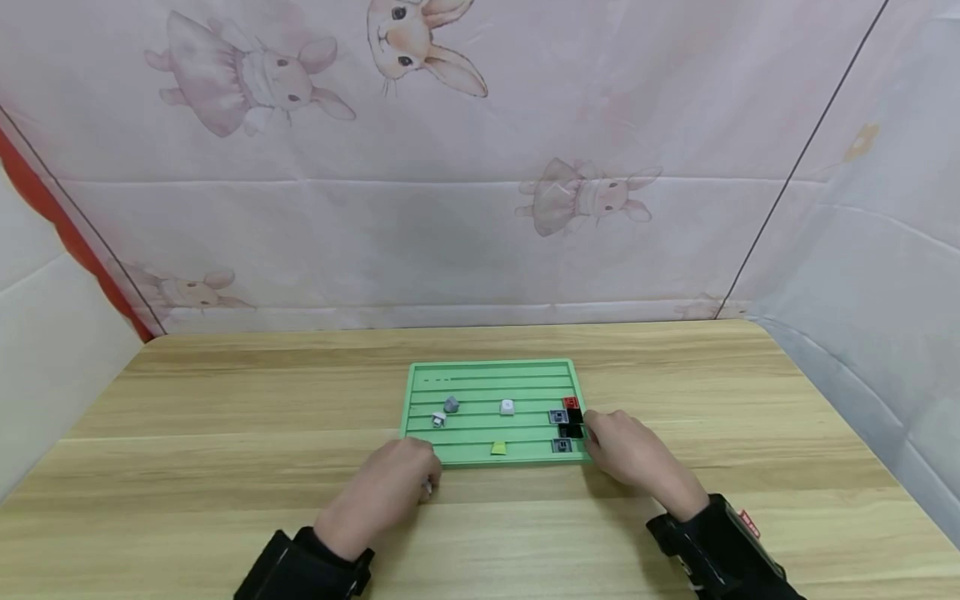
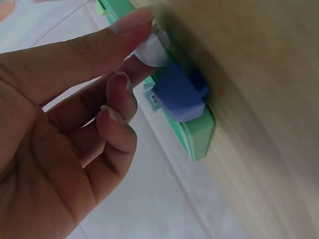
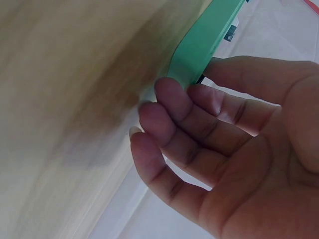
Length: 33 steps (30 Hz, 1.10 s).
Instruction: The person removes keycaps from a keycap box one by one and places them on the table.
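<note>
On the table lies a ridged green tray (image 1: 480, 392) holding small blocks. My left hand (image 1: 390, 487) is at its near left corner, pinching a small white piece (image 2: 153, 51) between thumb and index finger; the other fingers curl loosely. Close by that piece, a blue block (image 2: 180, 93) sits at the tray's end. My right hand (image 1: 626, 450) is at the tray's right end, thumb and index finger closed about a small black block (image 3: 201, 79), mostly hidden by the fingers. Beside those fingertips are a red block (image 1: 571, 402) and grey blocks (image 1: 562, 446) with dark centres.
Farther left on the tray stand a grey block (image 1: 451, 404) and a white-and-grey piece (image 1: 438, 420). A pale block (image 1: 507, 407) is mid-tray, with a yellow-green piece (image 1: 498, 448) nearer the front. Behind the wooden table (image 1: 262, 400) hangs a rabbit-print curtain (image 1: 450, 250).
</note>
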Tool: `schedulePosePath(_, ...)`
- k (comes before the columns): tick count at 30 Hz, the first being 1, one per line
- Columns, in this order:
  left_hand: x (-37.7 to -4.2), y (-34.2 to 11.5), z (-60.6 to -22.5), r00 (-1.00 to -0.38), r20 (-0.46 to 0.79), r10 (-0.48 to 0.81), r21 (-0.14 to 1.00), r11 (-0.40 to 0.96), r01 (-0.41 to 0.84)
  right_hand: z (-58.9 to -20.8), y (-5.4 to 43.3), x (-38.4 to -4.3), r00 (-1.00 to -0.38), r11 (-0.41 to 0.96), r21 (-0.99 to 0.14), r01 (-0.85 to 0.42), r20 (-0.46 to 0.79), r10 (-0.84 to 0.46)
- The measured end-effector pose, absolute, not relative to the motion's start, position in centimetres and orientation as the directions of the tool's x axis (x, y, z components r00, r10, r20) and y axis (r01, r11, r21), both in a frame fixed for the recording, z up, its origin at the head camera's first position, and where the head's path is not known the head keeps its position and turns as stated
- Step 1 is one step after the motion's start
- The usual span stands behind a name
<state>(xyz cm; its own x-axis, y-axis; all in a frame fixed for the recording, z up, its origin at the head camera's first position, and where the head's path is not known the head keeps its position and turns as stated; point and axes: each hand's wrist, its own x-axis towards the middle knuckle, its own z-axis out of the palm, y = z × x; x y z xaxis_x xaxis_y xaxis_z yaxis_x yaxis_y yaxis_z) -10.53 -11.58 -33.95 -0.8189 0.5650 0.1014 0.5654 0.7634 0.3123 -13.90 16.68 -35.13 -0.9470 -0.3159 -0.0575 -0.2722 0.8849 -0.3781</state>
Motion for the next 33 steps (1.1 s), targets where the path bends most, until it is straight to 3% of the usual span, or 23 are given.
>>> schedulePosePath(14, -10.67, -12.14, -33.68, -0.788, 0.114, 0.606, 0.305, 0.733, 0.608, -35.12, 16.70, -13.86, -0.947, 0.886, -0.376, -0.273, -0.059, -0.316)
schedulePosePath(33, -10.74, -12.33, -33.73, -0.833, 0.124, 0.540, 0.259, 0.793, 0.552, -35.11, 16.69, -13.93, -0.945, 0.886, -0.366, -0.285, -0.046, -0.323)
